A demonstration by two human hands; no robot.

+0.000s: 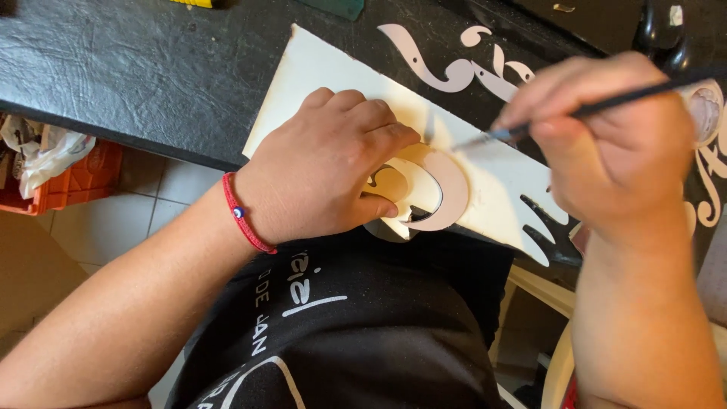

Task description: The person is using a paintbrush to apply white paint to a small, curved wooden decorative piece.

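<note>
Head view, single entry. Our left hand (326, 163), fingers curled and pressed flat, pins a pale crescent-shaped cutout (447, 193) onto a cream board (500, 178) near the middle, apparently so it cannot slide. Our right hand (606, 144), fingers closed around a thin dark-handled brush (575, 113), sets the tip at the cutout's far edge. The board lies slantwise on a black worktable (151, 68). White scroll-shaped cutouts (454, 64) lie far, beyond the board. An orange crate (72, 182) holding crumpled white wrapping sits on the floor at left; we see no readable labels.
</note>
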